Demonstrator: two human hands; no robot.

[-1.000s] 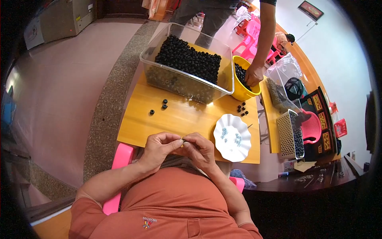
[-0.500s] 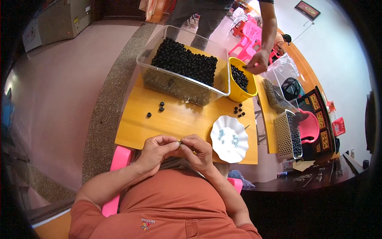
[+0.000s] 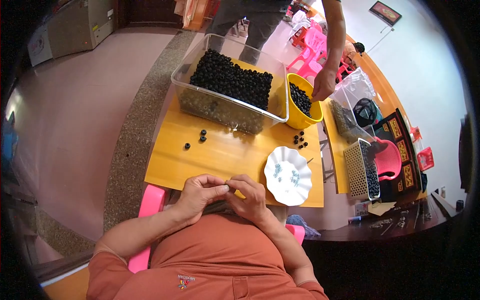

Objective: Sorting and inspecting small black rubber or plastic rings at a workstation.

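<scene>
My left hand and my right hand meet at the table's near edge, close in front of my body. Thumbs and fingers of both are pinched together at the tips. What they hold is small and mostly hidden; its kind cannot be made out. To the right of my right hand lies a white scalloped plate with small blue-grey marks or bits on it. Beyond my left hand sit a few small black round pieces. More small black pieces stand in a cluster past the plate.
A clear plastic bin full of black pieces stands at the table's far side. Beside it, another person's hand reaches into a yellow bucket of similar pieces. A perforated white basket stands farther right. The wooden table lies between.
The other person's hand has gone lower, into the yellow bucket. My fingers have shifted slightly, and the small dark thing between them shows less. Both my hands stay in nearly the same place.
</scene>
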